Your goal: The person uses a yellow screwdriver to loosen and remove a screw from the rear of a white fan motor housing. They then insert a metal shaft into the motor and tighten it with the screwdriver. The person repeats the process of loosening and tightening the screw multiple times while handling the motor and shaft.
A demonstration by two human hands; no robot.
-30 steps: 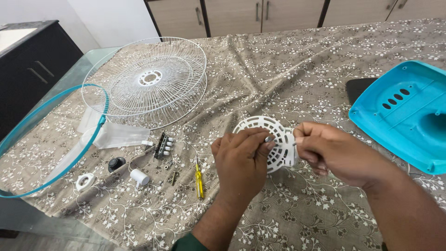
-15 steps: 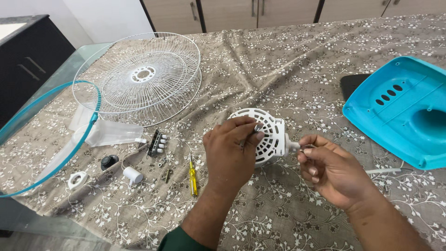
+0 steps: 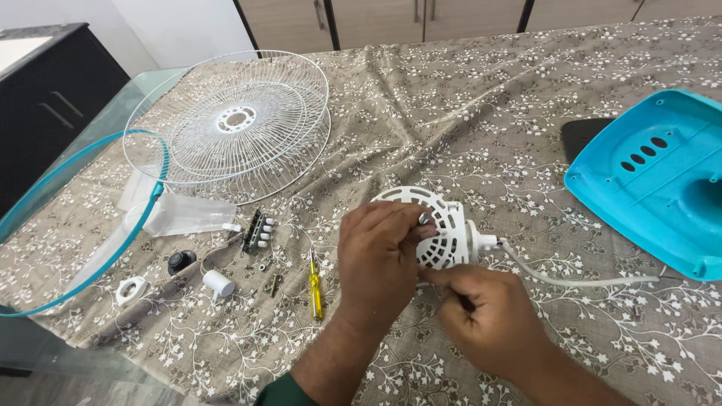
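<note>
A white slotted fan motor housing (image 3: 442, 225) stands on the patterned cloth in the middle of the table, a white cord (image 3: 571, 280) trailing from it to the right. My left hand (image 3: 377, 256) lies over its left side, fingertips pinching a small grey round part at its front. My right hand (image 3: 489, 316) sits just below and in front of the housing, fingers curled at its lower edge; what they grip is hidden.
White wire fan guards (image 3: 235, 120) lie at the back left, a clear blade with a teal ring (image 3: 113, 225) beside them. A yellow screwdriver (image 3: 316, 289), switch block (image 3: 257, 227), knobs and screws lie left of my hands. A teal fan base (image 3: 662, 177) is at right.
My right hand has moved from the housing's right side to below it. The left hand stays on the housing. The view has shifted slightly.
</note>
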